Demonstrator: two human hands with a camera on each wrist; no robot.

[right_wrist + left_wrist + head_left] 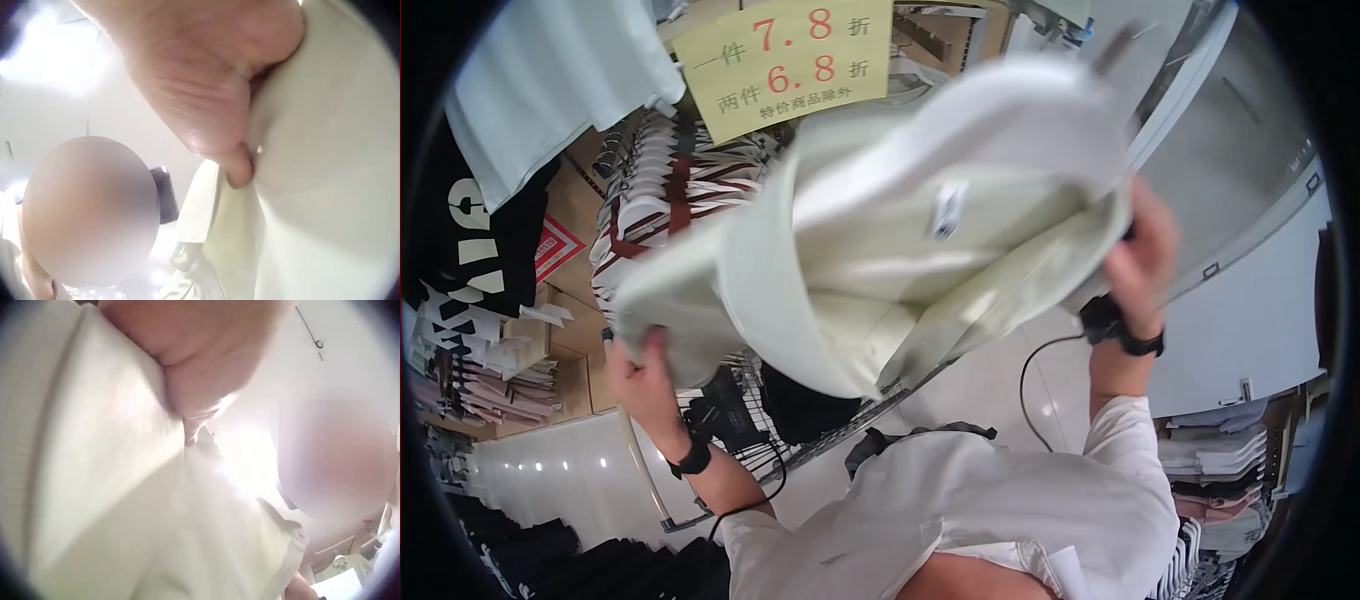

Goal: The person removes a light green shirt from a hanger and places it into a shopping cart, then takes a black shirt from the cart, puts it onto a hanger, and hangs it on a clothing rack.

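Hands [646, 388] [1142, 258] hold the pale garment [762, 290] by edges — seemingly in mid-air.

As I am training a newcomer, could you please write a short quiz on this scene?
1. What do the left hand and the right hand both hold?
2. True or false: the sign with 7.8 and 6.8 on it is blue.
3. The left wristband is: A red; B black; C white.

Key: 1. A pale garment. 2. False, it is yellow. 3. B.
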